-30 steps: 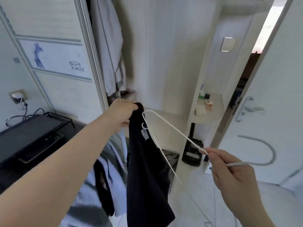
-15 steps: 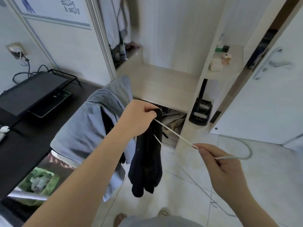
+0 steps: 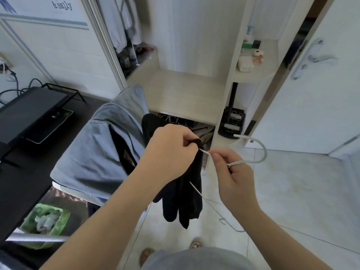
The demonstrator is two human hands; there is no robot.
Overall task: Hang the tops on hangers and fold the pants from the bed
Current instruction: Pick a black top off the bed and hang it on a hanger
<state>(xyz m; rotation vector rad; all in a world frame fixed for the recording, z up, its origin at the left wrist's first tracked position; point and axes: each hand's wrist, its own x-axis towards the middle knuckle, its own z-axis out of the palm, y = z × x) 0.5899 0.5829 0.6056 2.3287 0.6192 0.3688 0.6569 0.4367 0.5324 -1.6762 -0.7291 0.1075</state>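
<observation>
Pale tiles cover the floor point(image 3: 292, 201) under you, and straight ahead one white wardrobe point(image 3: 181, 92) stands open, its wide lower shelf bare and pale clothes point(image 3: 120, 26) hanging in its upper left corner. On the right side of it, one rounded side shelf point(image 3: 259, 75) carries a few small items too small to tell apart, and beyond that is one white door with a silver handle point(image 3: 309, 61). To your left runs one dark desk point(image 3: 23, 172) with a black stand on it, and one green bin point(image 3: 48, 221) sits beneath its edge. Between the desk and your arms, one grey-blue garment point(image 3: 93, 152) is draped over a chair back, with a darker piece showing against it. You have both hands up, close together, over the floor. Your left hand point(image 3: 171, 151) is curled tight around the gathered top edge of the one black top point(image 3: 185, 201), which hangs straight down from that fist, clear of the tiles. Your right hand point(image 3: 231, 170) pinches the one white wire hanger point(image 3: 236, 163) at its twisted neck, the hook curving off to the right and one arm of the wire reaching into the fabric by your left fingers. The toes of your two feet show at the bottom edge.
</observation>
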